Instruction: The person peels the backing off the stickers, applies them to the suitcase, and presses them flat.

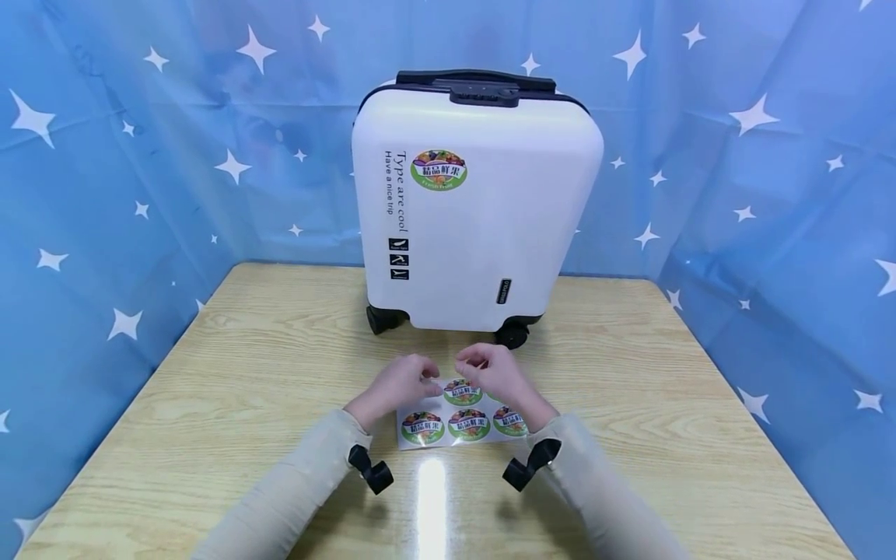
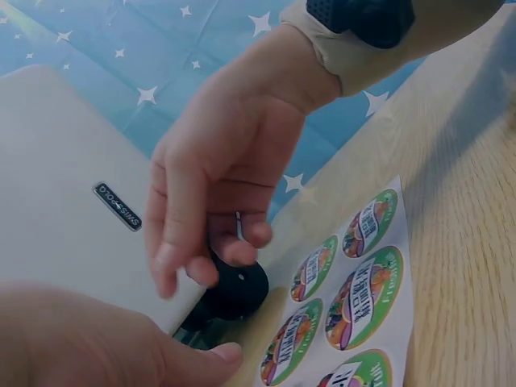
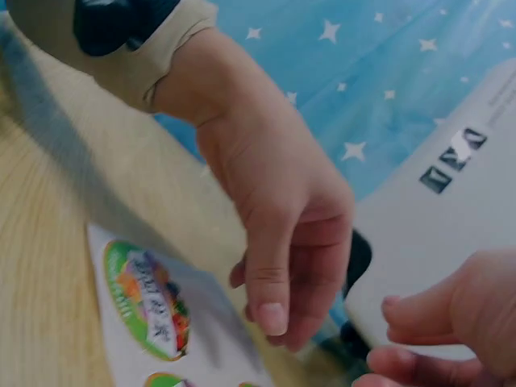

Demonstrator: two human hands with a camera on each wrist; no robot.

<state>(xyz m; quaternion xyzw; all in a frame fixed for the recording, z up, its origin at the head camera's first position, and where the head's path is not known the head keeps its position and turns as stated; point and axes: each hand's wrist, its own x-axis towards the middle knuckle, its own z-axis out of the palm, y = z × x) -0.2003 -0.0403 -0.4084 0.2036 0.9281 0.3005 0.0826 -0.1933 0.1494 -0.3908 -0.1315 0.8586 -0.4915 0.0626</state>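
My left hand (image 1: pixel 400 383) hovers over the left part of a white sticker sheet (image 1: pixel 448 447), fingers loosely bent with nothing between them. Across from it, my right hand (image 1: pixel 498 376) hangs over the sheet's far right part, its fingers loosely curled and holding nothing. Oval fruit stickers (image 1: pixel 423 428) with green and orange borders lie on the sheet; the right hand and wrist partly cover some. In the right wrist view, a bare patch shows beside one sticker (image 3: pixel 147 300). A white suitcase (image 1: pixel 483 210) stands upright behind the hands, with one fruit sticker (image 1: pixel 439 170) on its upper left front.
The suitcase rests on black wheels (image 1: pixel 512 335) close behind the sheet, with a black handle (image 1: pixel 476 76) on top. Beneath everything is a light wood table (image 1: pixel 266 373). A blue curtain with white stars (image 1: pixel 294 140) encloses the back and sides.
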